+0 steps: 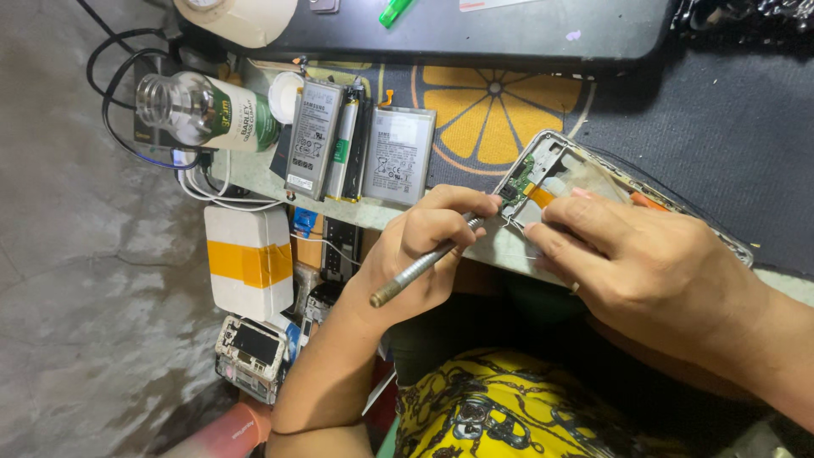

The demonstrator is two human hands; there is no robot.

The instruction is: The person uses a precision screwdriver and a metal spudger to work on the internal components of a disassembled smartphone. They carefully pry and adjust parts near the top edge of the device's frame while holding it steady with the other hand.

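One head-worn camera looks steeply down, close over the bench edge point(280, 182), taking in the hands, the lap, and floor point(76, 280) at left.

Hands point(432, 246) at opened phone point(551, 182)

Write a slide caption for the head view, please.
Left hand works a metal tool into an opened phone; right hand steadies it.

The left hand point(428, 246) grips a knurled, dull metal tool point(421, 270). Beside it, the opened phone point(560, 182) under the right hand point(644, 263) shows a bright metal frame, a green circuit board and glossy orange ribbon. Left of the phone, three batteries point(360, 148) look satin foil-wrapped. The mat point(492, 110) beneath looks like printed matt cloth.
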